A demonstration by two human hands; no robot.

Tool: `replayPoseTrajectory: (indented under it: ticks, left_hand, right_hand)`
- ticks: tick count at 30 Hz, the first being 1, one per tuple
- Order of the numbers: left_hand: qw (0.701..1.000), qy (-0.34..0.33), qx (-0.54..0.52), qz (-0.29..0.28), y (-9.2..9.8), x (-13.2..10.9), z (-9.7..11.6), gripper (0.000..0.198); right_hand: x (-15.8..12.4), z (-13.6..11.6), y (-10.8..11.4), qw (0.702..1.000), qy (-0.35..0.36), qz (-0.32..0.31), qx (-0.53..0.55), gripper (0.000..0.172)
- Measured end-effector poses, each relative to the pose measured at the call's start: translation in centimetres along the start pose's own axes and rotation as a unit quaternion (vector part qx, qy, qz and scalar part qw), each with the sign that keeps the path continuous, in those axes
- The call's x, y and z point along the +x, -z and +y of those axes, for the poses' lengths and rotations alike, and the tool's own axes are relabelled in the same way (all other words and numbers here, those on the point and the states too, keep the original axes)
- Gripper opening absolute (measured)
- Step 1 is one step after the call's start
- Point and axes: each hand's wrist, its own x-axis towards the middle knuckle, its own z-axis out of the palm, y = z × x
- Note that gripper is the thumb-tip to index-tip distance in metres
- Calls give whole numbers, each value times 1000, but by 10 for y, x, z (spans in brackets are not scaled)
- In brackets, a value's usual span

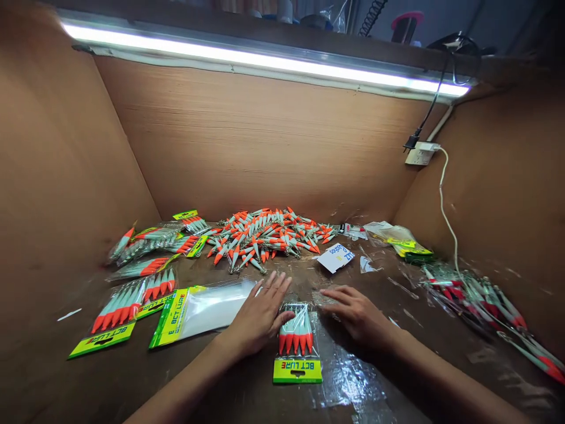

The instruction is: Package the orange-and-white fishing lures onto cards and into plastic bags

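Observation:
A clear packet of several orange-and-grey lures (pixel 296 340) with a green "BCT LURE" header lies on the dark table between my hands. My left hand (pixel 261 315) rests flat beside it, fingers spread, its fingertips touching the packet's upper left edge. My right hand (pixel 353 313) lies palm down just right of the packet, fingers stretched out toward its top over a bit of clear plastic. Neither hand holds anything. A pile of loose lures (pixel 265 237) sits behind my hands near the back wall.
Empty clear bags with green headers (pixel 198 312) lie left of my left hand. Filled packets (pixel 128 306) spread at the far left. More lures in plastic (pixel 477 297) lie at right. A white card (pixel 336 257), a socket (pixel 421 153) and cable (pixel 445 206) hang at right.

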Motion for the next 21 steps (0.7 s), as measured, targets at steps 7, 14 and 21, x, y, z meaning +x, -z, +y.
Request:
replayPoseTrajectory:
  ticks: [7,14,21]
  left_hand:
    - [987,6,-153,-41,-5,10,13,30]
    - [899,184,-385,103,67,-47,-28,51]
    - [866,398,-76,291,146,-145,-192,50]
  right_hand:
    - [-11,31,-19,986,-115,113,33,35]
    - [-23,46,-20,980,-146,120,61,32]
    - [-22,54,-27,983,-146,95,64,33]
